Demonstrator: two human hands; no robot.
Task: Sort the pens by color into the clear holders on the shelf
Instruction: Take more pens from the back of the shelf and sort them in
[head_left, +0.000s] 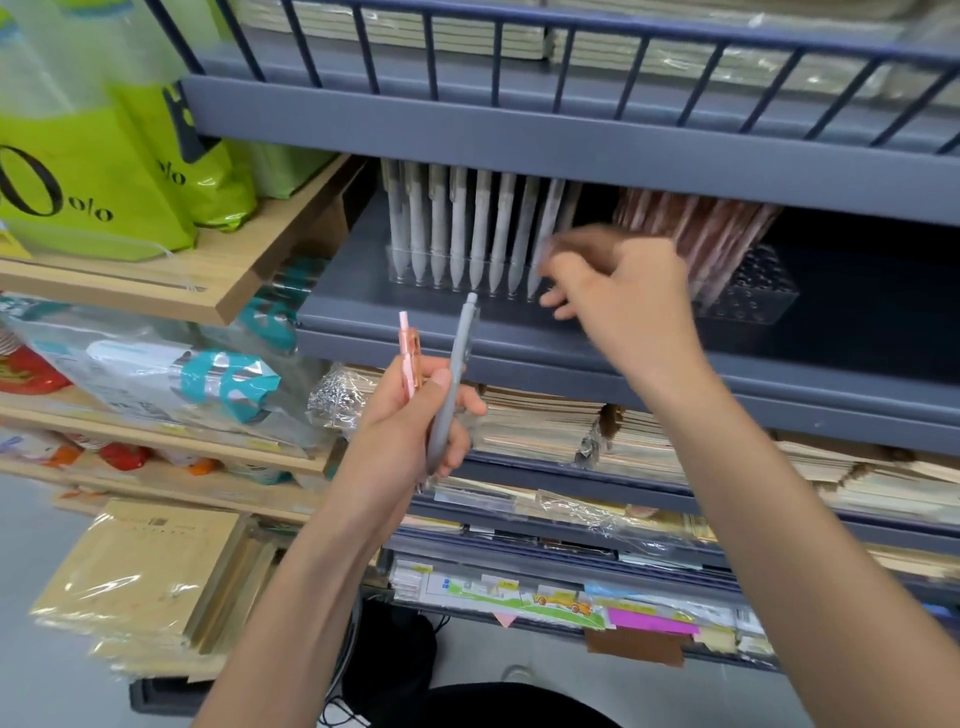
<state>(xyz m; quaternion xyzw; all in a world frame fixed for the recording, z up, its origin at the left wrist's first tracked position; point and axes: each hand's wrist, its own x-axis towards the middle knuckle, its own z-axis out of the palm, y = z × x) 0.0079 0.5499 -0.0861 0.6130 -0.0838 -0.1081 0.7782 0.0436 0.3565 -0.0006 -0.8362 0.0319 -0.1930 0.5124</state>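
Head view: a person stands before a grey metal shelf (363, 317) that carries two clear holders side by side. Toward the shelf's left end, close to its front edge, sits the left clear holder (397, 270), filled with a row of grey pens (457, 228) standing tip down. To its right, with a gap between, sits the right clear holder (758, 301); pink pens (696, 223) lean in its rear rows and several front sockets appear vacant.

Hands are apart. Below the shelf's front edge, the left hand (410, 431) has its fingers curled round two pens held upright, clicker ends up: a grey pen (456, 374) and a pink pen (409, 358). At the right end of the grey row, the right hand (623, 296) is raised and motion-blurred. Its fingers look curled, but whether they pinch a pen cannot be told.

Assessment: the step in hand appears to be seating a pen at the right end of the grey row. Recommended practice:
- Lower the pen tip first, in line with a free socket, and avoid knocking the neighbouring pens, which stand close.
- Release only once the tip is seated.
- Take one pen at a time from the left hand.
- The grey pen belongs in the left holder, and the pink pen in a front socket of the right one
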